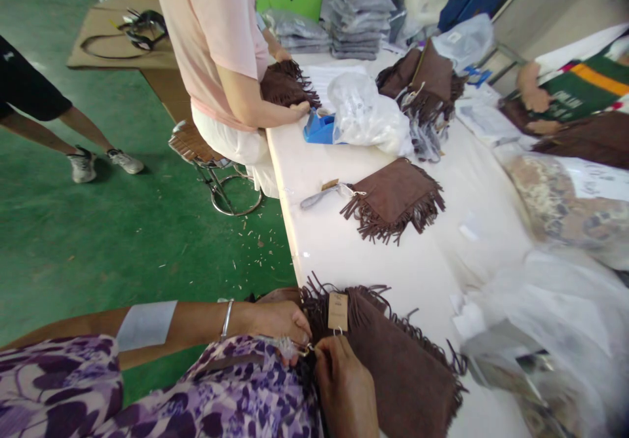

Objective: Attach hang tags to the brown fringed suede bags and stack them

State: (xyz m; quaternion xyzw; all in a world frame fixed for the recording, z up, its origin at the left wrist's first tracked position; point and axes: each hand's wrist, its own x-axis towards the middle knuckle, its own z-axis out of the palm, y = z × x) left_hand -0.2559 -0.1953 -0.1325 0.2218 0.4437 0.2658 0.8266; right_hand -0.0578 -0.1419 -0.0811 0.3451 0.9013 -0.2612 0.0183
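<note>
A dark brown fringed bag [407,366] lies at the table's near edge, with a tan hang tag [338,311] on a white loop on top of it. My left hand [280,323] is closed around a small metal clasp [307,350], with crumpled clear plastic beside it. Close against it, my right hand [346,385] is pinched at the bag's edge, just below the tag's loop. Whatever lies between its fingertips is hidden. Farther up the table rests a second brown fringed bag [393,192] with a grey strap and a tag.
A co-worker in a pink shirt [216,38] handles a fringed bag across the table. Another person's hands [535,97] are at the right. Around stand a blue tape dispenser [319,128], a plastic bag [366,110], stacked packages [361,19] and clear bags [555,320].
</note>
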